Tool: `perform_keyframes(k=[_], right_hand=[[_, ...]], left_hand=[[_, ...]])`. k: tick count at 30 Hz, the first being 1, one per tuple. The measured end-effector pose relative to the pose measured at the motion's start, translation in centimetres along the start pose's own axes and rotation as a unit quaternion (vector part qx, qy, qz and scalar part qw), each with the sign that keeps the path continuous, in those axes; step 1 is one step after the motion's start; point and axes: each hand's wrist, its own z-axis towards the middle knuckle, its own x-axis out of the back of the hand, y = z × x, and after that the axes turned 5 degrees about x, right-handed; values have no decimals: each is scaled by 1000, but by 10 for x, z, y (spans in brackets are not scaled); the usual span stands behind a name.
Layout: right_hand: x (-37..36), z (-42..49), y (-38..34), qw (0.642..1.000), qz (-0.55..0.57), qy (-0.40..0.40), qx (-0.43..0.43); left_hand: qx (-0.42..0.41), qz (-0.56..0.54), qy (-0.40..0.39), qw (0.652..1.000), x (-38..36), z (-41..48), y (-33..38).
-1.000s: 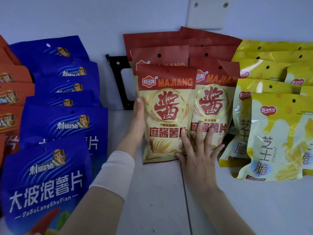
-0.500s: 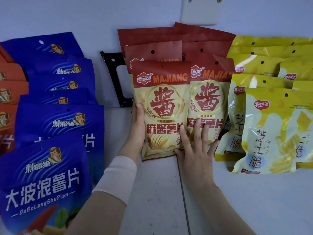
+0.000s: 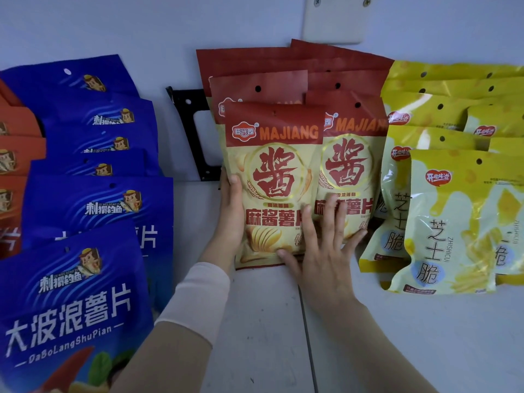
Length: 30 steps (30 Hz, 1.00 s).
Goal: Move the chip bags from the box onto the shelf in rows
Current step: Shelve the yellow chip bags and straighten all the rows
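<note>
- The shelf point(image 3: 425, 336) already carries rows: blue bags point(image 3: 96, 205) left, red Majiang bags point(image 3: 295, 61) in the middle, yellow bags point(image 3: 453, 222) right.
- The front Majiang bag point(image 3: 272, 180) heads its row; the left hand point(image 3: 231, 217) has its grip round the bag's left edge, thumb over the front.
- The right hand point(image 3: 326, 259) lies flat, fingers spread, pressing its lower corner (no grip).
- The box is out of view, so what remains I cannot tell.
</note>
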Motion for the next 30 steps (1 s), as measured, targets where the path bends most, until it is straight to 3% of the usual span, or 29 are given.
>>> perform_keyframes(k=[14,20,26,30], right_hand=[[1,12,6,1000,24,6,0],[-3,6,8,999,42,-4,-14],[-5,5,11,999,30,-9,-10],[-7,3,11,1000,25,-7,-5]], left_hand=[[17,-22,29,999,3,5,23],[-21,-45,14,999,-9,11,46],[51,-11,41,998,3,15,29],[77,-18,10,997,-3,8,30]])
